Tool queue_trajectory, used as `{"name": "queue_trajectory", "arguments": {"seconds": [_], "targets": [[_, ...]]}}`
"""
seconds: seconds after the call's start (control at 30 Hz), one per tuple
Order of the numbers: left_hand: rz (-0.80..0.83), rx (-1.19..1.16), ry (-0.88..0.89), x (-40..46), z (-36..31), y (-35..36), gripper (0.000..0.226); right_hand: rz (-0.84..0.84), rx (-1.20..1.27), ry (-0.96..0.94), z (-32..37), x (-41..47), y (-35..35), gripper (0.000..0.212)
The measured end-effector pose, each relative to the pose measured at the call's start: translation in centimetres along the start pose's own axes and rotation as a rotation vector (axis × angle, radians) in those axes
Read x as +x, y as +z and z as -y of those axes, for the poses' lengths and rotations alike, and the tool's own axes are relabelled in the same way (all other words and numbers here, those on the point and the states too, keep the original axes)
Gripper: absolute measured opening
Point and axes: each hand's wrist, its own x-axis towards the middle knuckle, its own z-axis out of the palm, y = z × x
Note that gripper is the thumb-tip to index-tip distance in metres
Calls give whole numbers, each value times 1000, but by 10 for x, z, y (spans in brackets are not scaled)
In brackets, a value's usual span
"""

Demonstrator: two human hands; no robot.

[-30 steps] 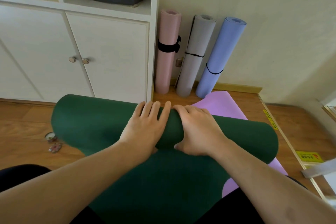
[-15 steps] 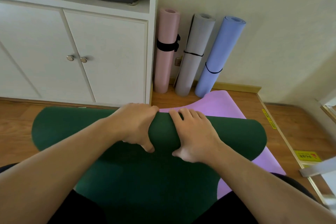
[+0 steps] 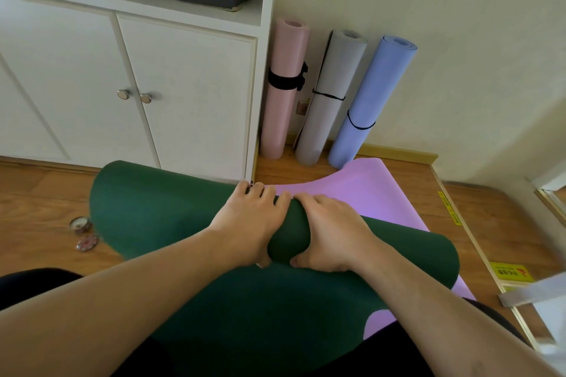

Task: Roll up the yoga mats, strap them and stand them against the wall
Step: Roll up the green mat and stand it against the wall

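Observation:
A dark green yoga mat [image 3: 159, 208] lies partly rolled across the floor in front of me, its flat part running toward my lap. My left hand [image 3: 248, 223] and my right hand [image 3: 330, 229] sit side by side on the middle of the roll, fingers curved over its top and thumbs tucked under the near side. Under it lies a flat lilac mat [image 3: 364, 190]. Against the wall stand a pink rolled mat [image 3: 284, 119], a grey rolled mat [image 3: 327, 119] and a blue rolled mat [image 3: 370, 101], each with a black strap around it.
A white cabinet [image 3: 190, 95] with two knobbed doors stands just behind the roll's left half. Two small round tins [image 3: 81, 225] lie on the wooden floor at the left. A raised wooden ledge with yellow stickers [image 3: 508, 272] borders the right.
The roll has moved farther from me and grown thicker. My hands have shifted their hold over its top, the fingers now reaching the far side.

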Motion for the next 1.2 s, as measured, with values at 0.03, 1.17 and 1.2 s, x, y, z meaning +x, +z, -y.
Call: {"name": "queue_trajectory", "arguments": {"seconds": [0.03, 1.17, 1.2], "targets": [[1, -17, 2, 1, 3, -1, 108, -31, -20, -19, 1, -2, 2, 108], [209, -341, -48, 5, 35, -28, 103, -93, -214, -80, -3, -5, 0, 134], [225, -342, -48, 4, 36, -28, 102, -104, -201, -94, -3, -5, 0, 130]]}}
